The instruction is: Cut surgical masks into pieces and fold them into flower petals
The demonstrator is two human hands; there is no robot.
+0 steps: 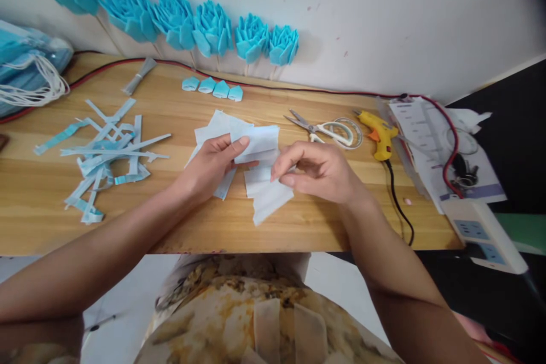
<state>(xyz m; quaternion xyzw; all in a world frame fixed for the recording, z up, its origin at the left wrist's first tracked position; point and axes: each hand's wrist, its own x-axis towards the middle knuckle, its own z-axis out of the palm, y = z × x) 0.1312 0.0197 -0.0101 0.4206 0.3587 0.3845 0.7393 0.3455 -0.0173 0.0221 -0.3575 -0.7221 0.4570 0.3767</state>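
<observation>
My left hand (209,165) grips a pale blue pleated fabric sheet (260,142), thumb on top and fingers beneath. It looks like material from a disposable face mask. My right hand (318,170) has its thumb and forefinger pinched at the sheet's lower right edge, over another layer of the same fabric. More loose pale sheets (222,122) lie under and behind my left hand. A creased piece (271,202) rests on the table just below my fingers. Whether it joins the held sheet is hidden.
Cut strips (106,153) are heaped at left, near bagged masks (29,68). Small folded blue petals (207,85) line the back, below fabric flowers (213,28) on sticks. Scissors (328,129), a yellow glue gun (377,133), papers (420,125) and a power strip (486,233) lie right.
</observation>
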